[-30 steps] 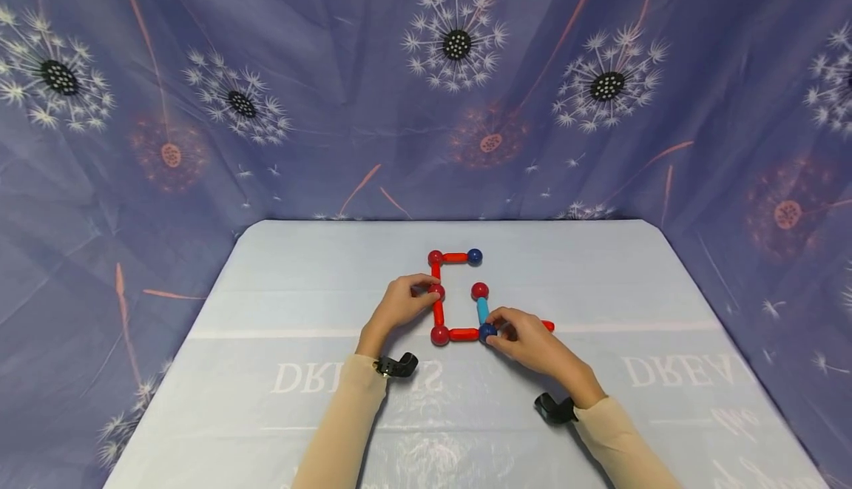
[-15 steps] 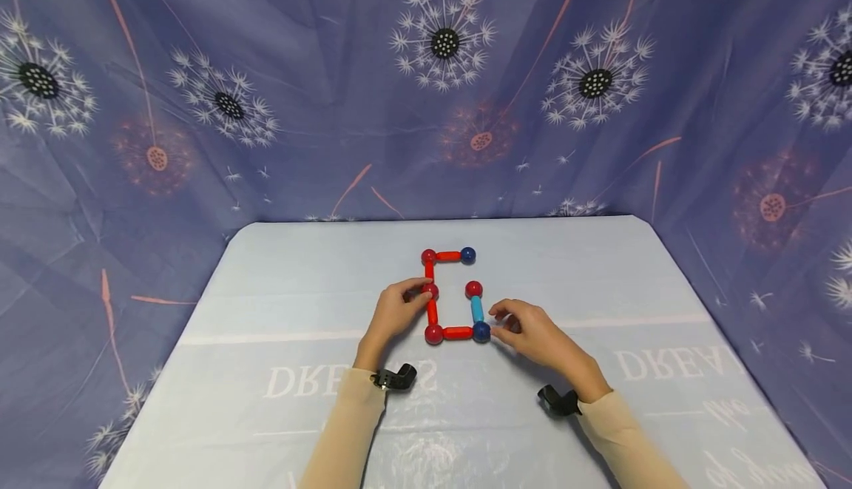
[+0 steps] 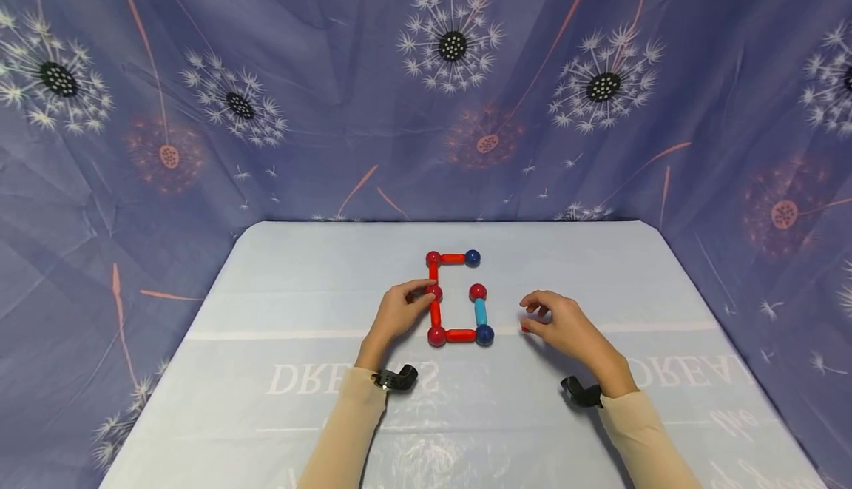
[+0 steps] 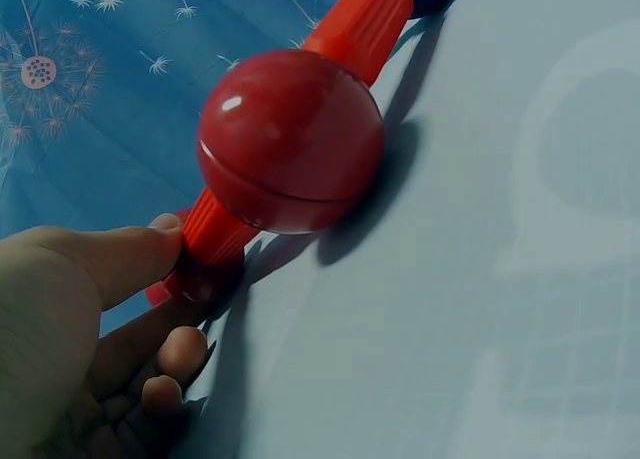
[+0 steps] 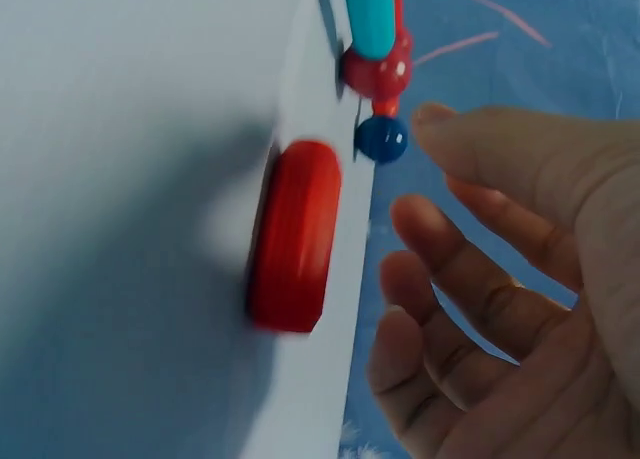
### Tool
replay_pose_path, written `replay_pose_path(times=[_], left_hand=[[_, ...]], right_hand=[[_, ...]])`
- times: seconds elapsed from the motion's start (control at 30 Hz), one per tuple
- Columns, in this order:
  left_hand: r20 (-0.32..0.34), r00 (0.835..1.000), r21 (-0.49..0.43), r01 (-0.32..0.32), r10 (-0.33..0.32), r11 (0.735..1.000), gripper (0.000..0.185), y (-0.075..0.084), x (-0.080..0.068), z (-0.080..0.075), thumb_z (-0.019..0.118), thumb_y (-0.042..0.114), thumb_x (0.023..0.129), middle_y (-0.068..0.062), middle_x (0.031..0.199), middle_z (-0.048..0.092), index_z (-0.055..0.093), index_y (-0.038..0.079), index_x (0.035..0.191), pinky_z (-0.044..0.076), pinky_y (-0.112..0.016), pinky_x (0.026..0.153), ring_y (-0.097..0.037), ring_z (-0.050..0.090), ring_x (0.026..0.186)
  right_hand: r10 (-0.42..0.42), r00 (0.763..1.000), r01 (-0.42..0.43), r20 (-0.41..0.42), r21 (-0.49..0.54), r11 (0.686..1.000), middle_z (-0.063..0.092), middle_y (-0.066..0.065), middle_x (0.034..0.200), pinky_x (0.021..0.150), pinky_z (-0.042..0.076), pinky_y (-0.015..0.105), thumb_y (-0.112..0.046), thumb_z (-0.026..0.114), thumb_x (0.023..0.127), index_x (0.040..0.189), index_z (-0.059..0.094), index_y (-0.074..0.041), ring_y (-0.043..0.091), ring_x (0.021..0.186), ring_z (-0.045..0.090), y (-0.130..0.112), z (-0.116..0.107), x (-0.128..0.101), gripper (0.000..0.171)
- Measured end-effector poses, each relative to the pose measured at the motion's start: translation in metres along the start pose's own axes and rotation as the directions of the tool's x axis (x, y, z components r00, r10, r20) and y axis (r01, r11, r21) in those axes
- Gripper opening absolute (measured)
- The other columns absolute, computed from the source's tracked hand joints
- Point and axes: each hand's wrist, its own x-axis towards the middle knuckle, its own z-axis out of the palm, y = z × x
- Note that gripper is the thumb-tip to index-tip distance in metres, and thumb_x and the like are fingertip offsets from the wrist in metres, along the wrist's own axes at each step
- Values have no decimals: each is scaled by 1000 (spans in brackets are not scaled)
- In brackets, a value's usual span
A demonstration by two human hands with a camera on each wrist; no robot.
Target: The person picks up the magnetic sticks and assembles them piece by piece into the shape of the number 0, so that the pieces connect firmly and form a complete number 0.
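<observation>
A figure of balls and rods, like a magnetic building toy, lies on the table. Its left side has red rods point(image 3: 435, 313) between red balls. At the front, a red rod point(image 3: 461, 336) joins a red corner ball point(image 3: 436, 336) to a blue ball point(image 3: 484, 335). From there a light-blue rod point(image 3: 481, 313) leads back to another red ball point(image 3: 477, 292). My left hand point(image 3: 398, 311) pinches the middle red ball point(image 3: 435, 294) of the left side. Right of the figure, my right hand point(image 3: 562, 322) hovers, fingers loosely bent, beside a loose red rod point(image 5: 297, 239) lying on the table.
At the back, a red rod point(image 3: 453, 259) runs from a red ball point(image 3: 433, 258) to a blue ball point(image 3: 472, 257). The white table point(image 3: 319, 267) has printed letters on its cover. A purple dandelion-patterned cloth point(image 3: 346, 119) hangs around its back and sides.
My right hand has let go of the front blue ball and moved right, to the loose red rod. The left hand keeps its hold on the middle red ball.
</observation>
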Motion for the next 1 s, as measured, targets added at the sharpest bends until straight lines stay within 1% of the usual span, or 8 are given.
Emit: replay_pose_path(times=[0.17,0.3,0.4,0.5,0.6,0.77,1.0], left_hand=[[0,1000,0,2,-2,1000,30,-1,-2,0,73,23,97,-4,111,74,75,19,127,46,-26,70,-13,57,78],[-1,1000,0,-9,9,1000,30,-1,-1,0,72,23,97,-4,111,74,75,19,127,47,-26,71,-13,58,79],[-8,1000,5,-23,23,1000,29,-1,0,0,72,22,97,-5,109,74,75,19,126,46,-27,71,-13,57,79],[-9,1000,13,-21,21,1000,29,-2,-1,0,72,22,97,-5,106,74,75,18,126,46,-27,70,-13,56,78],[2,1000,10,-11,11,1000,30,-2,-2,1,72,22,98,-4,106,73,75,18,127,45,-26,69,-12,56,77],[-3,1000,-1,-4,4,1000,29,0,-3,2,72,23,97,-4,109,74,75,19,126,45,-27,71,-13,57,78],[-6,1000,-6,-6,6,1000,30,1,-2,2,73,23,97,-5,112,74,75,19,126,48,-30,74,-14,58,81]], right_hand=[[34,997,-35,66,3,999,71,1,96,71,51,30,-16,82,88,108,73,-9,14,83,62,12,-3,-4,22],[61,991,-63,121,19,998,70,0,95,68,51,27,-15,82,88,106,72,-11,13,81,59,19,-4,-5,20],[60,987,-64,151,23,998,70,0,95,69,50,26,-13,81,89,105,72,-12,12,81,59,22,-2,-4,19],[50,984,-54,170,22,998,71,-2,96,71,50,27,-10,80,89,104,72,-13,11,81,58,23,1,-3,17],[54,983,-58,173,21,998,70,-3,94,70,50,27,-8,78,89,103,73,-14,11,79,57,24,3,-2,16],[76,985,-82,153,35,996,70,-2,93,68,51,27,-10,77,90,103,74,-14,13,79,58,24,4,2,14],[55,991,-59,120,28,998,72,-1,96,73,52,30,-13,77,92,106,74,-14,13,83,61,24,4,12,15]])
